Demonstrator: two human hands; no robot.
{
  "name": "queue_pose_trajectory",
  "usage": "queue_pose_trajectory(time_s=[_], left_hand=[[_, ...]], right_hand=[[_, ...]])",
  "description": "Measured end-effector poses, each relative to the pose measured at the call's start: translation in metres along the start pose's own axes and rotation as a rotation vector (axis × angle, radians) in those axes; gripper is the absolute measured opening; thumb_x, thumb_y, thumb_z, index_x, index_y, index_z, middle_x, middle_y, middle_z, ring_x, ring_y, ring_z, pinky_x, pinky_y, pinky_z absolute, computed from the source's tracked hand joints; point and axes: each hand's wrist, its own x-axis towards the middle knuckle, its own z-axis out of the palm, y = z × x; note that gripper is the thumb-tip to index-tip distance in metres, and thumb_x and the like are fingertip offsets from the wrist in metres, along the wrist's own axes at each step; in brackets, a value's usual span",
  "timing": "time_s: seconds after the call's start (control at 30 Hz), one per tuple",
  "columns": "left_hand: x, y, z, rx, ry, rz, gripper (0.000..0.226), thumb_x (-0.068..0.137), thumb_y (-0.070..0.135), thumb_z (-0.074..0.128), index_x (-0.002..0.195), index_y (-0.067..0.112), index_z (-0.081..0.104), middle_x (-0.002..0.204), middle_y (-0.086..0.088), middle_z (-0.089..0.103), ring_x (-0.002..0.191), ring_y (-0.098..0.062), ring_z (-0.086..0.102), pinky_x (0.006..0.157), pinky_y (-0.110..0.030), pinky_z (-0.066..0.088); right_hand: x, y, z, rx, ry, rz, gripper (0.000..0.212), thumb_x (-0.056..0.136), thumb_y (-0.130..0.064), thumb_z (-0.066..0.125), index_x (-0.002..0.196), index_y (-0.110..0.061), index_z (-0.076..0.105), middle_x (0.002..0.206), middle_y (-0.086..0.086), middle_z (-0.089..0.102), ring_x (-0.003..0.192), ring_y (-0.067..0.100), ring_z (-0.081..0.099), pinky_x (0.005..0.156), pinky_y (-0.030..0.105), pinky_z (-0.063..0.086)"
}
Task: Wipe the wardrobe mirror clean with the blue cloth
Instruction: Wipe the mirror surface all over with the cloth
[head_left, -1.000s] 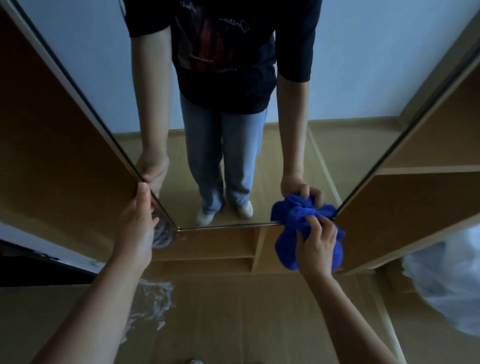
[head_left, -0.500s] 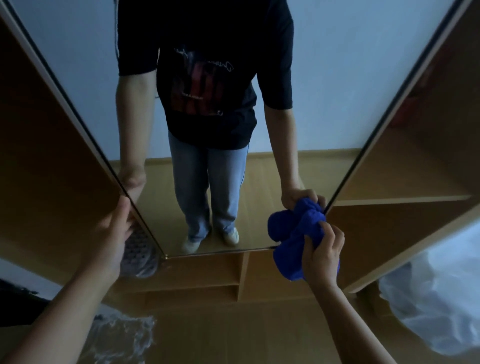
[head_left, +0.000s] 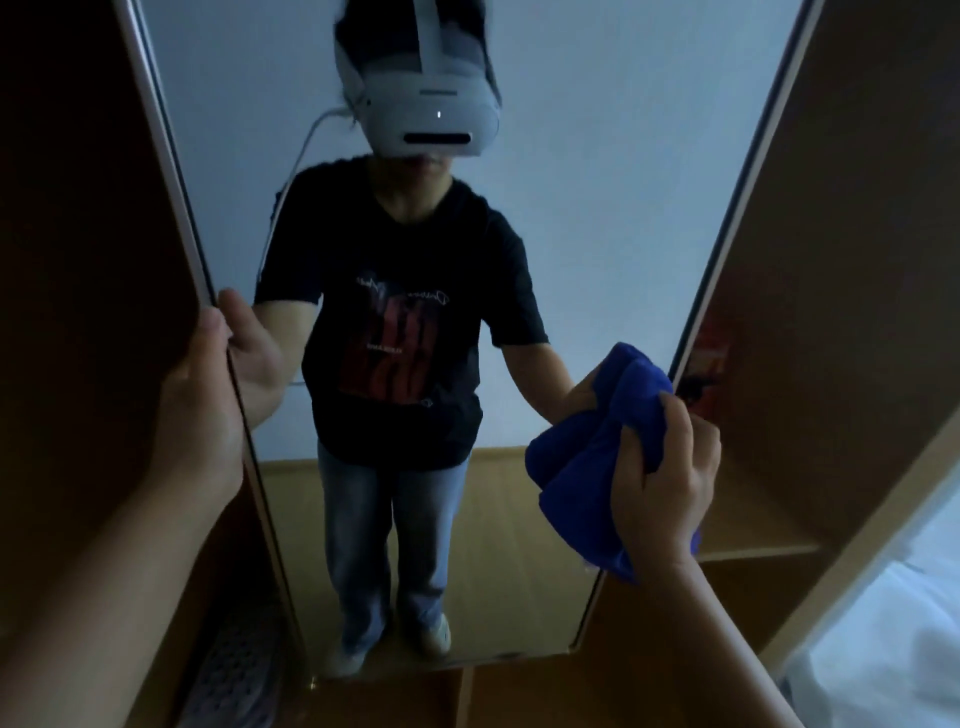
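Observation:
A tall wardrobe mirror (head_left: 597, 234) fills the middle of the view and reflects a person in a dark T-shirt, jeans and a white headset. My left hand (head_left: 200, 405) grips the mirror's left edge at mid height, thumb along the frame. My right hand (head_left: 670, 473) holds a bunched blue cloth (head_left: 587, 467) and presses it against the glass close to the mirror's right edge, at about mid height. Part of the cloth hangs below my fingers.
Brown wardrobe panels flank the mirror, with open wooden shelves (head_left: 769, 545) at the right and below. A white plastic-wrapped bundle (head_left: 893, 639) lies at the lower right. A grey shoe (head_left: 234, 686) shows at the lower left.
The view has tilted up, so the mirror now shows the person's head. Both hands have risen along the mirror; the cloth went from the bottom right corner to mid height.

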Motion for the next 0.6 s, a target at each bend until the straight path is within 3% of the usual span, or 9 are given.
queue_pose_trajectory(time_s=[0.13,0.3,0.4,0.43,0.5,0.53,0.6], left_hand=[[0.005,0.024,0.007,0.012,0.041,-0.007,0.064,0.092,0.058,0.03,0.139,0.014,0.041,0.142,-0.007,0.044,0.13,-0.019,0.042,0.111,-0.04,0.03],[0.01,0.044,0.012,0.028,0.014,0.029,0.057,0.095,0.051,0.03,0.139,0.016,0.04,0.143,-0.007,0.043,0.131,-0.017,0.039,0.105,-0.033,0.03],[0.017,0.058,0.012,-0.009,-0.013,0.048,0.053,0.097,0.048,0.03,0.134,0.014,0.045,0.128,0.0,0.052,0.122,-0.009,0.045,0.105,-0.03,0.032],[0.02,0.064,0.013,-0.025,-0.024,0.044,0.049,0.097,0.046,0.029,0.126,0.015,0.052,0.116,0.003,0.057,0.115,-0.002,0.05,0.102,-0.027,0.035],[0.025,0.07,0.015,-0.052,-0.03,0.042,0.039,0.098,0.044,0.028,0.092,0.022,0.06,0.083,0.013,0.058,0.077,0.018,0.058,0.081,-0.014,0.041],[0.026,0.072,0.016,-0.066,-0.018,0.031,0.039,0.099,0.043,0.028,0.078,0.026,0.056,0.07,0.015,0.053,0.059,0.018,0.055,0.069,-0.008,0.04],[0.029,0.07,0.016,-0.095,-0.031,0.004,0.043,0.098,0.046,0.027,0.066,0.025,0.046,0.06,0.012,0.044,0.05,0.004,0.05,0.058,-0.007,0.037]], right_hand=[[0.052,-0.03,-0.002,0.018,0.001,0.018,0.035,0.085,-0.025,0.044,0.12,-0.019,0.043,0.103,0.02,0.056,0.091,0.036,0.055,0.067,0.035,0.041],[0.101,-0.064,-0.007,0.011,0.003,0.016,0.041,0.086,-0.024,0.046,0.124,-0.009,0.052,0.108,0.02,0.053,0.098,0.036,0.053,0.068,0.034,0.039],[0.145,-0.08,-0.014,0.024,0.013,0.049,0.041,0.088,-0.022,0.048,0.128,-0.013,0.049,0.116,0.016,0.05,0.103,0.032,0.051,0.076,0.037,0.042],[0.161,-0.087,-0.018,0.035,0.023,0.072,0.041,0.089,-0.021,0.049,0.13,-0.016,0.047,0.118,0.015,0.049,0.104,0.031,0.051,0.079,0.039,0.044],[0.195,-0.102,-0.023,0.062,0.063,0.121,0.042,0.089,-0.022,0.05,0.131,-0.02,0.046,0.122,0.012,0.048,0.107,0.029,0.051,0.084,0.038,0.044],[0.211,-0.111,-0.025,0.076,0.084,0.132,0.043,0.088,-0.022,0.049,0.131,-0.022,0.046,0.123,0.01,0.048,0.109,0.028,0.051,0.084,0.035,0.043],[0.234,-0.132,-0.024,0.096,0.132,0.16,0.045,0.085,-0.023,0.045,0.13,-0.024,0.047,0.125,0.007,0.048,0.111,0.025,0.05,0.084,0.033,0.042]])
